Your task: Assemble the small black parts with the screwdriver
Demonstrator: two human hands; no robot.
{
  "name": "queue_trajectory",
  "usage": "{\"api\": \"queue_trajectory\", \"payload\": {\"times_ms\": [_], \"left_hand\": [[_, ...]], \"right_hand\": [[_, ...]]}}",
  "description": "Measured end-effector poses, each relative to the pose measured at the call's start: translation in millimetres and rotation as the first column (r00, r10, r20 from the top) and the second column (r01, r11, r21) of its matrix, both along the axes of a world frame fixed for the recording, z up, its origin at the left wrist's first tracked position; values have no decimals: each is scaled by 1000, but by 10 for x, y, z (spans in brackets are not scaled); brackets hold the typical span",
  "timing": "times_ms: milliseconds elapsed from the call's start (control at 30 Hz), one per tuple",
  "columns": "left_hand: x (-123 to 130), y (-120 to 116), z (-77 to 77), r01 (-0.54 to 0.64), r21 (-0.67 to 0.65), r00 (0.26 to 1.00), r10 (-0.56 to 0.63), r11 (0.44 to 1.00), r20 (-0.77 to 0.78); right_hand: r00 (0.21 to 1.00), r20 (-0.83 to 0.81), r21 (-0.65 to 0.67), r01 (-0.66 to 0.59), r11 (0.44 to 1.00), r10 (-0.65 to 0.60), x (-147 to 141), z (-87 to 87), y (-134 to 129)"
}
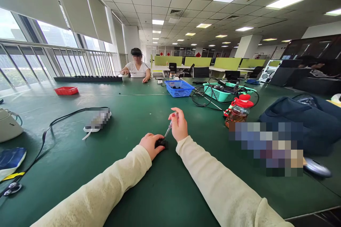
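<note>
1 black part, on the surface, clasped in the fingers of our left hand; 1 screwdriver, slanting down to the part, grasped by our right hand; beyond, we count 1 blue basket.

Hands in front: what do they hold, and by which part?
Left hand: a black part, by its left end. Right hand: a slim screwdriver-like tool, by its upper end.
</note>
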State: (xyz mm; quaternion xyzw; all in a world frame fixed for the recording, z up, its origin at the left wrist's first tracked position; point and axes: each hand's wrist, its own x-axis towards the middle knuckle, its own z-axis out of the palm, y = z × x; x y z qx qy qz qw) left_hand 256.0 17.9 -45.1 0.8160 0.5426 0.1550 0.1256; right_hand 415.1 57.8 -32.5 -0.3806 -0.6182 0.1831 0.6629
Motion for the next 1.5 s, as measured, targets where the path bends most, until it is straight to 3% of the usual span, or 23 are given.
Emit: {"api": "queue_trajectory", "payload": {"times_ms": [100,233,433,733,1067,1500], "left_hand": [[8,1,9,-15,-18,1000,15,1000,-8],[19,-7,38,-45,-48,999,44,998,-20],[30,-29,73,-50,-55,998,48,997,-30],[44,-55,100,-68,-53,997,66,996,-46],[43,-61,115,-73,-67,997,70,995,-44],[35,-56,83,-65,-50,998,65,997,-13]], "right_hand": [[993,-9,-17,-116,993,116,65,40,14],[936,-173,-111,-328,938,307,121,73,71],[844,-357,-177,-481,859,400,164,99,102],[860,-312,-195,-473,859,403,157,178,46],[829,-457,-208,-453,867,323,169,9,188],[826,-552,-331,-339,881,110,158,-24,195]]}}
